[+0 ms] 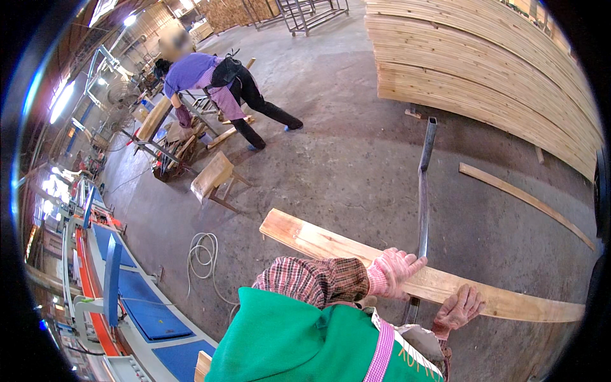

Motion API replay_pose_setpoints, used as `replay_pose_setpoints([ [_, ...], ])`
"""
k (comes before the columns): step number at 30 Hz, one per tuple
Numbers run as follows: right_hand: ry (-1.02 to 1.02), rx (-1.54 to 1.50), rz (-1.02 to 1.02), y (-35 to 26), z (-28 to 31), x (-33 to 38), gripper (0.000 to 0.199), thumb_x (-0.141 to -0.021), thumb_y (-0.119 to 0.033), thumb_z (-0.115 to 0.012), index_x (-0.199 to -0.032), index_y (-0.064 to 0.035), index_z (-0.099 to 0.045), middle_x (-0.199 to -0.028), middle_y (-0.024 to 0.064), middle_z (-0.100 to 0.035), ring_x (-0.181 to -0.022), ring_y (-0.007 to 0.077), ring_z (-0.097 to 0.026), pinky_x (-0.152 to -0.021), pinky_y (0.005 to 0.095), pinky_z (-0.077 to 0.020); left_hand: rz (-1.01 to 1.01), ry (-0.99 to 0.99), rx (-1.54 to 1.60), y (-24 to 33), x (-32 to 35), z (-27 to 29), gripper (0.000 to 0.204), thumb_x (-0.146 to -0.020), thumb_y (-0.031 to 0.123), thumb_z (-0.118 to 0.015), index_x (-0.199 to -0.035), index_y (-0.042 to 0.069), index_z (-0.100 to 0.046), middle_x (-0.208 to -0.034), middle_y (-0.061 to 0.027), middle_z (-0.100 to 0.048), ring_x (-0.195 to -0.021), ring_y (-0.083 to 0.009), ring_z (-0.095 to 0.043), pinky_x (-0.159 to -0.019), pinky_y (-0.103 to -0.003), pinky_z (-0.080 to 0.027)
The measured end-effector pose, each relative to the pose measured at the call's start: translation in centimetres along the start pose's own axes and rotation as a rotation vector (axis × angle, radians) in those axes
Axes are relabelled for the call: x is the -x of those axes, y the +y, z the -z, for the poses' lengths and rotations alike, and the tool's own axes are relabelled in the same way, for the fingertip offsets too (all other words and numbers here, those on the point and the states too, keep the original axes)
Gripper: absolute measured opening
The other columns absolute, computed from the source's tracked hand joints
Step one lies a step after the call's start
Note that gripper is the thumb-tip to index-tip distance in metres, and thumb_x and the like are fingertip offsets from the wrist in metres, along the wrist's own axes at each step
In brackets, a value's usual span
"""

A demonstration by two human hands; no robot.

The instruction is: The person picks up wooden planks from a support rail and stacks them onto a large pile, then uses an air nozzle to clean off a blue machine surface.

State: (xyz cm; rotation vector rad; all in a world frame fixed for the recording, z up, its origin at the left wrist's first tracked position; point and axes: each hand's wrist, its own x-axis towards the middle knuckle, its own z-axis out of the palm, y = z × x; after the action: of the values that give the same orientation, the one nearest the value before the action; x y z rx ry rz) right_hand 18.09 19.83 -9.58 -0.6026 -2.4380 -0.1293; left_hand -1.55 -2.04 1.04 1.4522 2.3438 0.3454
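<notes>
A long wooden board (324,243) lies in front of me, running from centre-left to the lower right, across a grey metal bar (424,204). My left hand (396,272), in a pinkish work glove, is closed over the board close to that bar. Farther right, my right hand (459,309), also gloved, grips the board's near edge with its fingers bent over the top face. The undersides of both hands are hidden.
Stacked planks (477,70) fill the upper right. A loose strip (525,202) lies on the floor beside them. Left are a wooden stool (214,177), a coiled hose (202,251) and a blue-panelled machine (143,302). Beyond, a person (207,79) bends over a workbench.
</notes>
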Motion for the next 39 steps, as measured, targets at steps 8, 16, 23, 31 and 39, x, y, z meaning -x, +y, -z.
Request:
replay_pose_setpoints([
  [8, -0.014, -0.004, 0.024, -0.2, 0.4, -0.5, 0.047, -0.1, -0.038, -0.046, -0.127, -0.0047, -0.063, -0.136, 0.0165, -0.057, -0.133, 0.0396, -0.048, -0.119, 0.0622, -0.0271, 0.021, -0.07, 0.016, 0.2, 0.0, 0.6, 0.106, -0.071, 0.062, -0.081, -0.15, 0.0, -0.044, -0.125, -0.0164, -0.063, -0.116, -0.0344, -0.064, -0.1, -0.047, -0.05],
  [16, -0.023, 0.024, 0.008, 0.0, 0.1, 0.0, 0.048, -0.097, -0.035, -0.047, -0.131, -0.005, -0.062, -0.138, 0.0171, -0.055, -0.134, 0.0389, -0.047, -0.121, 0.0623, -0.0254, 0.015, -0.065, 0.005, 0.2, -0.1, 0.4, 0.108, -0.072, 0.064, -0.079, -0.151, 0.001, -0.042, -0.125, -0.0156, -0.062, -0.115, -0.0338, -0.064, -0.1, -0.046, -0.049],
  [23, -0.008, 0.001, 0.014, 0.0, 0.1, 0.0, 0.05, -0.093, -0.036, -0.052, -0.133, -0.0054, -0.06, -0.135, 0.0167, -0.056, -0.133, 0.0405, -0.048, -0.121, 0.0639, -0.0248, 0.021, -0.052, 0.011, 0.4, -0.1, 0.6, 0.108, -0.073, 0.068, -0.078, -0.15, 0.0, -0.044, -0.124, -0.0161, -0.063, -0.114, -0.034, -0.064, -0.1, -0.047, -0.049],
  [31, -0.114, -0.025, -0.018, 0.2, 0.1, -0.1, 0.052, -0.089, -0.036, -0.054, -0.131, -0.0054, -0.06, -0.133, 0.0166, -0.057, -0.131, 0.0416, -0.049, -0.119, 0.0642, -0.0262, 0.012, -0.031, 0.005, 0.3, 0.1, 0.6, 0.106, -0.073, 0.067, -0.078, -0.148, -0.001, -0.046, -0.125, -0.0167, -0.063, -0.113, -0.0349, -0.065, -0.1, -0.048, -0.049],
  [39, -0.013, -0.03, 0.005, -0.1, 0.0, -0.2, 0.05, -0.092, -0.038, -0.051, -0.129, -0.0053, -0.062, -0.131, 0.0166, -0.057, -0.131, 0.0419, -0.049, -0.119, 0.0648, -0.0259, 0.026, -0.067, 0.008, 0.4, 0.1, 0.8, 0.105, -0.073, 0.062, -0.08, -0.15, 0.0, -0.043, -0.128, -0.0175, -0.063, -0.115, -0.0347, -0.064, -0.1, -0.047, -0.05],
])
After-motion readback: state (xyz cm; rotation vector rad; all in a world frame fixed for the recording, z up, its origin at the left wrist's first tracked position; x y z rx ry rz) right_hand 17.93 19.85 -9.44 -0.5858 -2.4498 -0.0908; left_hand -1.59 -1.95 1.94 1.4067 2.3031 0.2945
